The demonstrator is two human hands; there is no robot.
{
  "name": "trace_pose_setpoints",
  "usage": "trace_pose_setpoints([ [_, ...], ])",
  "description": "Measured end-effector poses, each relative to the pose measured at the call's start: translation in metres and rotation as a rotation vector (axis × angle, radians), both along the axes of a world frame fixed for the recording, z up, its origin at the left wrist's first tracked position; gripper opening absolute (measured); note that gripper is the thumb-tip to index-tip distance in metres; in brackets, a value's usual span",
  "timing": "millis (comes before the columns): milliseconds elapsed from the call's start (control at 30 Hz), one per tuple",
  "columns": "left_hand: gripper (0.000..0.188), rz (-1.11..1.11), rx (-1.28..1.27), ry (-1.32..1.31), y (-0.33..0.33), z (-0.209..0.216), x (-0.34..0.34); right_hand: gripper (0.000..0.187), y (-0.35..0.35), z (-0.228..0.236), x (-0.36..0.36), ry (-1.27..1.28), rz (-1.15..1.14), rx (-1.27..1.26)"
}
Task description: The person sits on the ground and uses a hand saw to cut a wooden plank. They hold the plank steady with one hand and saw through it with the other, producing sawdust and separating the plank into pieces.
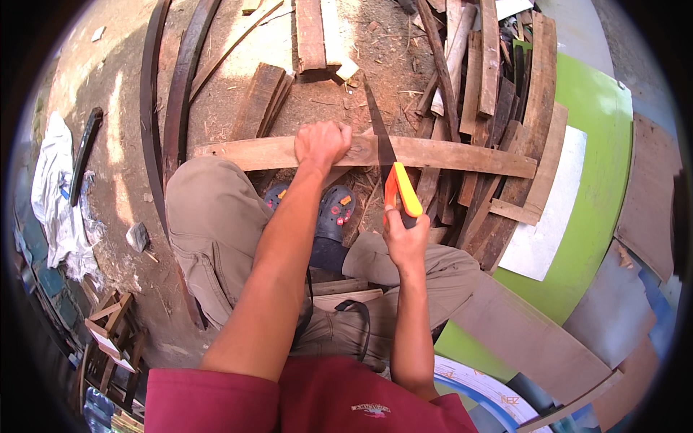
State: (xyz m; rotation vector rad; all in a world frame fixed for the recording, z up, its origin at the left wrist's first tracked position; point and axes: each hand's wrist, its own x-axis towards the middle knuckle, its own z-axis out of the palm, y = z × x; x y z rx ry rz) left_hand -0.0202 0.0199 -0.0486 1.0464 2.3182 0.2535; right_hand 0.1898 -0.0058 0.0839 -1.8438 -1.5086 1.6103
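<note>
A long pale wooden plank (447, 153) lies crosswise in front of me, above my feet. My left hand (323, 146) is closed over its near-middle part, fingers wrapped round the far edge. In my right hand (406, 234) is a handsaw (380, 128) with an orange and yellow handle, gripped with the fingers round it. Its dark blade crosses the plank just right of my left hand and points away from me. Whether the teeth have cut into the wood I cannot tell.
Piled boards (498, 94) lie at the right, beside a green sheet (592, 144) with a white panel (545, 209) on it. Dark beams (180, 86) run along the left. A white cloth (58, 202) and a stone (137, 237) lie farther left. Short wood blocks (260, 97) sit beyond the plank.
</note>
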Motion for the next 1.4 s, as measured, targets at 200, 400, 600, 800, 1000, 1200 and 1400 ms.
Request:
trace_pose_setpoints([
  [200,0.056,-0.015,0.021,-0.013,0.003,0.015,-0.001,0.032,-0.025,0.028,0.008,-0.024,0.059,0.112],
  [400,0.049,0.003,-0.096,-0.067,-0.005,0.025,0.0,0.012,-0.137,0.136,0.094,-0.144,0.032,-0.008],
  [600,0.049,0.014,-0.123,-0.105,-0.004,0.016,-0.003,0.023,-0.058,0.05,0.037,0.142,-0.188,-0.16],
  [800,0.048,-0.008,-0.079,-0.062,0.003,0.02,-0.001,0.029,0.014,-0.027,-0.04,-0.059,0.043,0.29],
  [1000,0.049,0.019,-0.115,-0.038,0.003,0.022,-0.003,0.028,-0.081,0.03,0.056,-0.098,0.104,0.113],
  [1200,0.051,0.003,-0.107,0.012,-0.003,0.016,-0.002,0.007,-0.156,0.139,0.101,-0.19,0.314,0.207],
  [1400,0.053,0.019,-0.084,-0.006,-0.002,0.015,0.005,0.028,-0.044,0.016,0.034,-0.061,-0.026,0.041],
])
